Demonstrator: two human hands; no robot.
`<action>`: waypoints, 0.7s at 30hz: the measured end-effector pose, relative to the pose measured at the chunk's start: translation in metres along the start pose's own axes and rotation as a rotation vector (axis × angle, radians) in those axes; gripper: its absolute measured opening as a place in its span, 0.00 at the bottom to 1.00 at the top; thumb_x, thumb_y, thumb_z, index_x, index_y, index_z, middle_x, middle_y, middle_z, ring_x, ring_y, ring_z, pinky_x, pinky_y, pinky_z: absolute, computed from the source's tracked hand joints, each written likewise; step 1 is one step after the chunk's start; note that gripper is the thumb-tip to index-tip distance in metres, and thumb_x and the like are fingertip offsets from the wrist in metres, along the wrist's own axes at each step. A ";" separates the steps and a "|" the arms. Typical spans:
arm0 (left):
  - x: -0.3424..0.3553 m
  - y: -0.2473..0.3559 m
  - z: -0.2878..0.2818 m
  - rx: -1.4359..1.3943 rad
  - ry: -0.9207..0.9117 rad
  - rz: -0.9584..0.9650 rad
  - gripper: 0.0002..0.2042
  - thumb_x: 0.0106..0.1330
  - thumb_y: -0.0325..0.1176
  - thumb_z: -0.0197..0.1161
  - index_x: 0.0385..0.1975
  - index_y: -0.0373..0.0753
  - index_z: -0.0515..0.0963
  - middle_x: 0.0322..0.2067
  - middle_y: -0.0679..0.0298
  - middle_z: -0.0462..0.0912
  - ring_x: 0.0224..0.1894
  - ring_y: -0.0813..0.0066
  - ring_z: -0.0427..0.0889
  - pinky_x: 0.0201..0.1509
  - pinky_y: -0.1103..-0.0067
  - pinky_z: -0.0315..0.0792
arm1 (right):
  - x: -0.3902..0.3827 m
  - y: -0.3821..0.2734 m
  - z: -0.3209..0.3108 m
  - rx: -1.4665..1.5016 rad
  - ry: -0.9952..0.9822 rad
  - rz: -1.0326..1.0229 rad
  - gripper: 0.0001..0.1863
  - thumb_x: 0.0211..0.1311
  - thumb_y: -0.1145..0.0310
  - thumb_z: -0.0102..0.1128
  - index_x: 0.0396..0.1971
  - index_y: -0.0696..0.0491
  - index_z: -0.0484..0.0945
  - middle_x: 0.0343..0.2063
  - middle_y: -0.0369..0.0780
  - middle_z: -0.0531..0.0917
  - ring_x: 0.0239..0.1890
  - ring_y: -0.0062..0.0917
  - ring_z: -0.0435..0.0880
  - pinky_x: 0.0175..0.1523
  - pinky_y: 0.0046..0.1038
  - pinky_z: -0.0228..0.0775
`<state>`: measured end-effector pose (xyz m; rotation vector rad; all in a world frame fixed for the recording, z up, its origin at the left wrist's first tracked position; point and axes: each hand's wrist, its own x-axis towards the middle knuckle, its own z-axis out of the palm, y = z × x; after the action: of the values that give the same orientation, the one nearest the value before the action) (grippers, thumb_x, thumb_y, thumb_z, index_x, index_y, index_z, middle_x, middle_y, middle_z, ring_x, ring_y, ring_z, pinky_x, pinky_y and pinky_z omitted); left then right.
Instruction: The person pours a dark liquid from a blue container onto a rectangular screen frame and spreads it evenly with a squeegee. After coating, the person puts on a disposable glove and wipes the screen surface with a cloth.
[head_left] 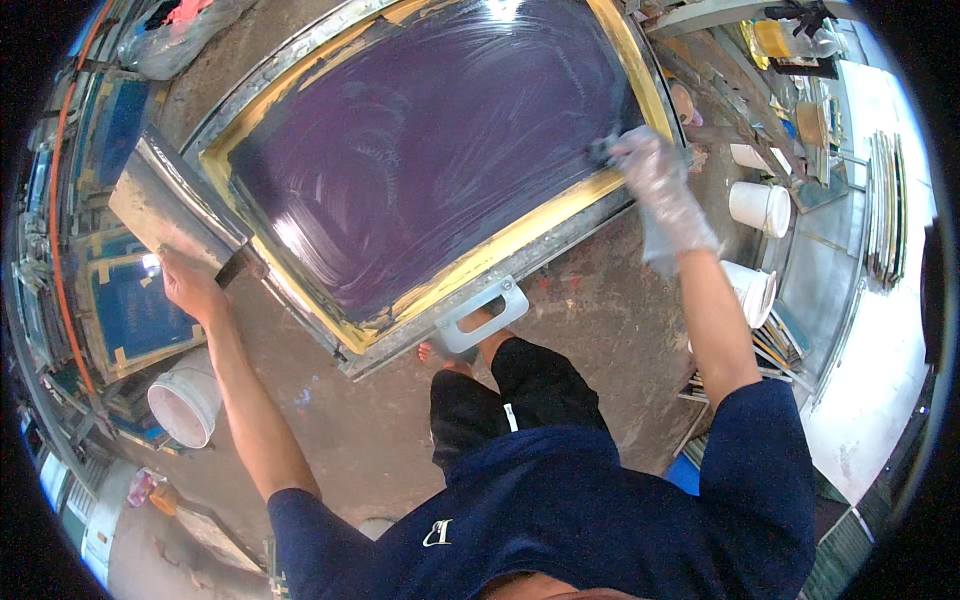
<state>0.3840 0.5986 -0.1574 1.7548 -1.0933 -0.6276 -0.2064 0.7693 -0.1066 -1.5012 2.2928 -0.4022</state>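
Note:
A large screen-printing frame lies before me, its dark purple mesh streaked with wet, cloudy swirls. Yellowish tape borders the mesh. At the frame's right edge, my right hand, in a clear plastic glove, is closed around a small dark wad pressed to the mesh near the corner. On the left, my bare left hand grips the lower edge of a flat, tilted metal plate beside the frame. A pale grey loop handle sticks out from the frame's near side.
White buckets stand at the left and right. Blue-meshed screens lean at the far left beside an orange hose. A white table with stacked panels runs along the right.

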 end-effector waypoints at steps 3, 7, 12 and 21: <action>0.003 0.004 0.009 -0.129 -0.036 -0.045 0.26 0.78 0.45 0.44 0.60 0.25 0.68 0.53 0.56 0.77 0.51 0.70 0.74 0.56 0.77 0.67 | -0.008 0.011 0.022 0.513 0.266 0.068 0.12 0.65 0.70 0.53 0.22 0.54 0.78 0.21 0.40 0.81 0.27 0.28 0.81 0.33 0.33 0.74; 0.002 -0.009 -0.003 0.049 0.016 0.100 0.27 0.77 0.46 0.44 0.60 0.25 0.69 0.54 0.53 0.77 0.51 0.68 0.75 0.57 0.75 0.68 | -0.067 -0.134 0.099 -0.128 -0.169 -0.469 0.10 0.65 0.63 0.53 0.35 0.53 0.77 0.29 0.44 0.79 0.33 0.36 0.80 0.38 0.38 0.74; 0.009 -0.005 0.000 0.099 0.012 0.037 0.28 0.76 0.48 0.46 0.58 0.25 0.71 0.56 0.48 0.77 0.56 0.62 0.76 0.60 0.72 0.67 | -0.089 -0.232 0.136 -0.016 -0.261 -0.512 0.07 0.58 0.70 0.55 0.29 0.58 0.78 0.29 0.49 0.81 0.35 0.42 0.83 0.40 0.40 0.76; 0.003 -0.001 0.005 -0.038 0.034 0.043 0.24 0.75 0.49 0.48 0.41 0.28 0.77 0.30 0.65 0.75 0.34 0.75 0.69 0.41 0.77 0.67 | 0.000 -0.113 0.026 0.123 -0.070 -0.040 0.15 0.63 0.55 0.56 0.37 0.49 0.85 0.32 0.47 0.85 0.39 0.40 0.85 0.47 0.35 0.76</action>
<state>0.3818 0.5935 -0.1606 1.6991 -1.0866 -0.5867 -0.1031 0.7240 -0.0815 -1.4782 2.1468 -0.4850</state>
